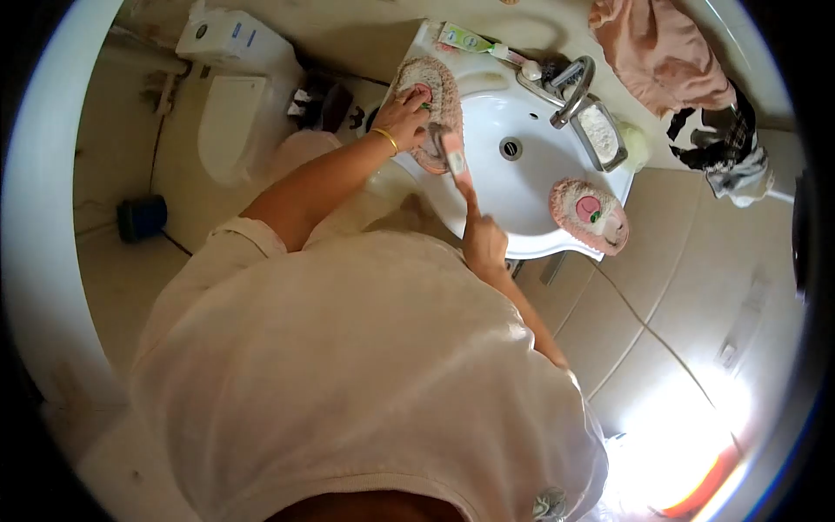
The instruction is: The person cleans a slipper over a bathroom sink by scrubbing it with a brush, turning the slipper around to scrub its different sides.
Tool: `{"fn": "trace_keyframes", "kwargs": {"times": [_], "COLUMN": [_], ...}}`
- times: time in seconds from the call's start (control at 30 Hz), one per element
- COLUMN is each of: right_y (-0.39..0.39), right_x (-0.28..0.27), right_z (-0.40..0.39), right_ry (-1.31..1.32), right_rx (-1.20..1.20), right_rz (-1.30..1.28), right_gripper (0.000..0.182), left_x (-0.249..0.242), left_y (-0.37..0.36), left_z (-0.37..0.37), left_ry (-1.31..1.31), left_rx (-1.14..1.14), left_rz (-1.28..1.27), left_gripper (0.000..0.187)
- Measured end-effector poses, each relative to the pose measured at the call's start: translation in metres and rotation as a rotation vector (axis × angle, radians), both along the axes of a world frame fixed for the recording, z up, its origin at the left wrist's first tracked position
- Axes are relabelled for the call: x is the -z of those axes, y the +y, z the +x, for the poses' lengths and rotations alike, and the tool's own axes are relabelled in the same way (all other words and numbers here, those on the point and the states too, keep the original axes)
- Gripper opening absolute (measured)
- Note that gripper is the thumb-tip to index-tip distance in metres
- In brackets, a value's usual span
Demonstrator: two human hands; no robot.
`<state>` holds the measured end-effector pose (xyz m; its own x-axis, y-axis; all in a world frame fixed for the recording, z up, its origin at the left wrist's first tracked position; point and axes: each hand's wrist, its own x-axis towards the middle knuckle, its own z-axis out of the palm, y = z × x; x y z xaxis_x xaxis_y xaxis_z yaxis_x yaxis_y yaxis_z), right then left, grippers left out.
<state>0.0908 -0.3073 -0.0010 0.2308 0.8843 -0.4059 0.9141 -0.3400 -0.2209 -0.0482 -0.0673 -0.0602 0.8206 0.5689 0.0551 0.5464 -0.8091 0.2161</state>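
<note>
A fluffy pink and white slipper [445,96] lies on the left side of the white sink [487,196]. My left hand [407,120], with a gold bangle at the wrist, grips its upper part by the pink patch. My right hand [484,242] is closed round the handle of a pink brush [454,155], whose head is against the slipper's inner edge and slightly blurred. A second slipper [590,216], with a round pink patch, rests on the right front edge of the sink.
Behind the basin are a faucet [574,94], a green and white tube [464,38] and a metal dish with white contents [598,135]. Cloths [661,56] hang at the upper right. A toilet [233,122] and a dark bin [142,217] are on the left.
</note>
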Motion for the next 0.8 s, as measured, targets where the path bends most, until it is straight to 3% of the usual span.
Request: {"fn": "trace_keyframes", "kwargs": {"times": [0.1,0.2,0.27,0.4,0.47,0.57,0.6,0.67,0.73,0.8], "right_y": [0.030,0.117,0.132,0.055,0.009,-0.037,-0.039,-0.046,-0.039,-0.018], "right_x": [0.011,0.034,0.018,0.035,-0.005,-0.018,-0.043,-0.054,-0.057,-0.065], "right_z": [0.017,0.040,0.055,0.094,0.118,0.162,0.175,0.210,0.242,0.265], "right_ry": [0.011,-0.034,0.153,0.471,0.558,0.634,0.609,0.308,0.017,-0.127], "right_rx": [-0.031,-0.093,-0.057,-0.144,0.113,0.375,0.452,0.342,0.358,0.365], "right_rz": [0.060,0.220,0.238,0.612,0.257,0.186,0.159,0.382,0.433,0.249], "right_gripper": [0.084,0.060,0.044,0.039,0.036,0.037,0.038,0.035,0.031,0.026], "left_x": [-0.008,-0.010,-0.014,-0.016,-0.010,-0.012,-0.019,-0.026,-0.031,-0.042], "left_y": [-0.002,0.002,0.000,0.001,-0.006,0.000,-0.002,-0.001,0.001,0.004], "left_z": [-0.001,0.006,0.006,0.010,0.007,0.016,0.018,0.023,0.025,0.029], "left_ry": [0.083,0.112,0.155,0.172,0.165,0.204,0.260,0.329,0.359,0.385], "left_rx": [0.006,-0.014,-0.026,-0.071,-0.082,-0.082,-0.108,-0.136,-0.140,-0.140], "left_rz": [-0.024,-0.017,-0.032,-0.065,-0.067,-0.053,-0.076,-0.098,-0.107,-0.188], "left_gripper": [0.029,0.030,0.032,0.036,0.038,0.041,0.042,0.044,0.045,0.041]}}
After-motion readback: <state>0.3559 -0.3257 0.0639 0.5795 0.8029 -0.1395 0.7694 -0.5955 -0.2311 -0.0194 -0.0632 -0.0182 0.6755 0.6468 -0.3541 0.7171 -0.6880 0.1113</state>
